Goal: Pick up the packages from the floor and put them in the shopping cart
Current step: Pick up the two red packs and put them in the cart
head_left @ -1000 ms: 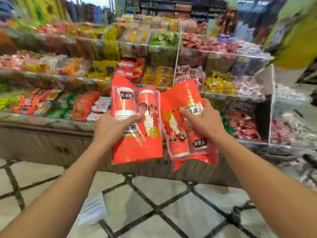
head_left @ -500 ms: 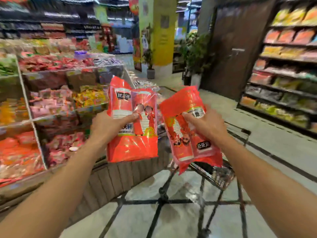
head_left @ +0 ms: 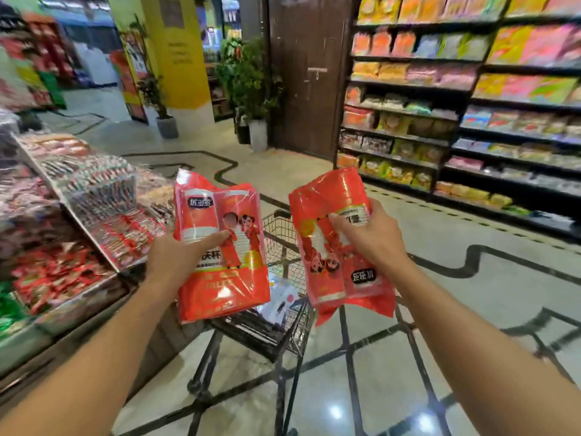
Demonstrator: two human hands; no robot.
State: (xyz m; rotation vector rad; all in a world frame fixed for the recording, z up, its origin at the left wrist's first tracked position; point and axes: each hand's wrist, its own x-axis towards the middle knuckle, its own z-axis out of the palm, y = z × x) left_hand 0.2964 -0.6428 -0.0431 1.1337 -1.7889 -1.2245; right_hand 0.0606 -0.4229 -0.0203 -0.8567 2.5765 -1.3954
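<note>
While the shopping cart stands below, one glossy red package is gripped by the left hand, and another red package, upside down, by the right hand.

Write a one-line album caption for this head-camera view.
Two hands, left and right, each hold a red package above a shopping cart.

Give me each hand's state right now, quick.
Left hand: closed on a red package.
Right hand: closed on a second red package, held upside down.

Each hand grips red package above shopping cart (wire basket).
</note>
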